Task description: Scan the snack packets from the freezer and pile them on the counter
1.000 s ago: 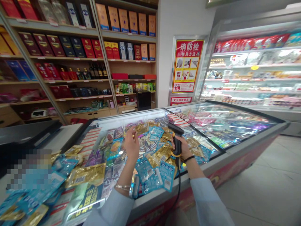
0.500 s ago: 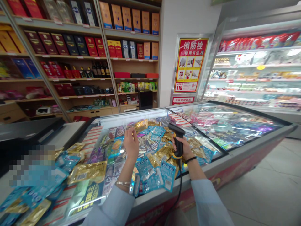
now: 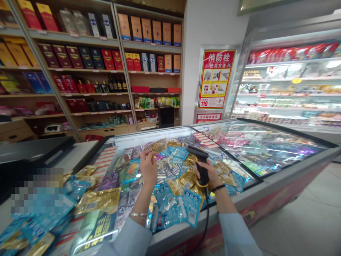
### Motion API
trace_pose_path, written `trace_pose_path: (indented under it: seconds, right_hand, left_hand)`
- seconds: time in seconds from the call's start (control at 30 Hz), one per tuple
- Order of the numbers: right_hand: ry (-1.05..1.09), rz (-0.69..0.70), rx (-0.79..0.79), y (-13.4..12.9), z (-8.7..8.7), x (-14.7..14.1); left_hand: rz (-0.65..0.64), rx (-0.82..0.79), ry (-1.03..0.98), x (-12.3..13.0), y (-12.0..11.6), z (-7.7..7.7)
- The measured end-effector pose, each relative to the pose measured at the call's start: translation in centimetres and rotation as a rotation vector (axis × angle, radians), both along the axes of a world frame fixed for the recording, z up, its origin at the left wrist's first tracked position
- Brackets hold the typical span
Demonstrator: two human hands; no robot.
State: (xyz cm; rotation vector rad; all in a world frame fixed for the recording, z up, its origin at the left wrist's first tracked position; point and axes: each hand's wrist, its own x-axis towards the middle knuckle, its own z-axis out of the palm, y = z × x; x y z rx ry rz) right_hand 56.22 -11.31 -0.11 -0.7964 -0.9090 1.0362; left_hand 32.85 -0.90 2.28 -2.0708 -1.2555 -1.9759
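My right hand (image 3: 210, 176) is shut around a black handheld barcode scanner (image 3: 201, 167) with a yellow ring at its base. Its head points forward and left, above the packets. My left hand (image 3: 148, 168) is raised beside it, thumb and fingertips pinched together, with nothing clearly between them. Below both hands, blue-and-white sachets (image 3: 170, 208) and gold foil packets (image 3: 98, 201) lie heaped on a glass-topped chest freezer (image 3: 266, 144). A black coiled cable (image 3: 206, 217) hangs from the scanner over the freezer's edge.
Shelves of boxed goods and bottles (image 3: 80, 57) fill the back wall. A lit refrigerated display case (image 3: 287, 81) stands at the right, past a red-and-yellow fire hydrant poster (image 3: 216, 79). A grey counter (image 3: 76, 154) is at the left. Tiled floor (image 3: 293, 220) lies right of the freezer.
The whole scene sits a little lower in the view as my head moves. Both hands keep nearly the same pose, and the scanner stays in my right hand.
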Motion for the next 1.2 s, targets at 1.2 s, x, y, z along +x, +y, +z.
trace_pose_path:
  seconds: [1.2]
  right_hand:
    - [-0.062,0.109,0.012,-4.2,6.4,-4.6]
  left_hand:
    - [0.179,0.075,-0.059,-12.9,-4.1,2.4]
